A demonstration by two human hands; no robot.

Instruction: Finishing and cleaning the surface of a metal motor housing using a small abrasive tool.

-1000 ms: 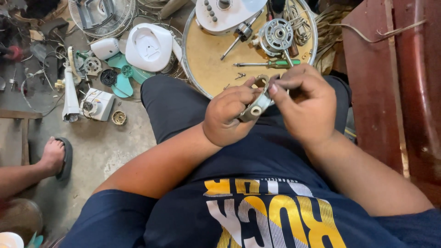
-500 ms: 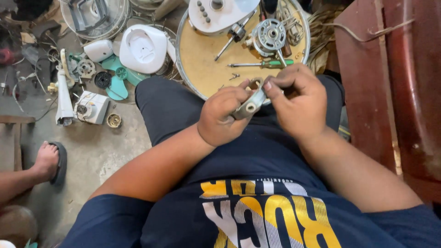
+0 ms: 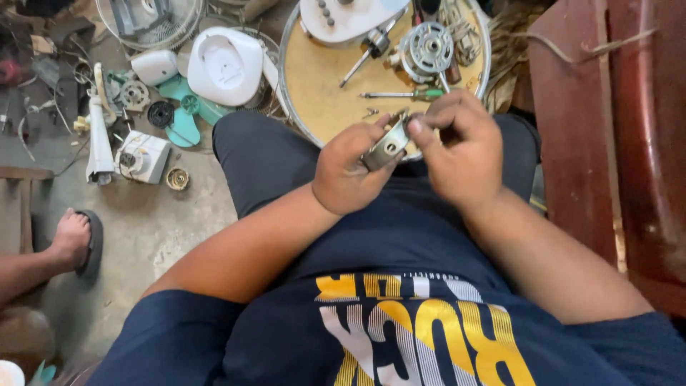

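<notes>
The head view looks down at a person sitting with two hands held up over the lap. The left hand (image 3: 350, 168) is curled around one small grey metal part (image 3: 386, 146), and its fingers are closed tight on it. The right hand (image 3: 461, 146) sits just to the right, its fingertips (image 3: 414, 127) pinching the top edge of the same metal part. So the part is held between both hands, above the dark trousers.

Just past the fingers lies one round tray (image 3: 321, 86) with a yellow bottom. On it, near the fingers, is one screwdriver with a green handle (image 3: 404, 93). A bit farther past the fingers is one round metal motor piece (image 3: 429, 48), and beside it one white fan housing with buttons (image 3: 343, 18).

Far to the left of the fingers, on the floor (image 3: 143, 229), lie one white dome-shaped cover (image 3: 225, 66), one green fan blade (image 3: 182, 121) and one small white box-like part (image 3: 143, 157). One bare foot in a sandal (image 3: 71, 239) of another person shows at the left edge.
</notes>
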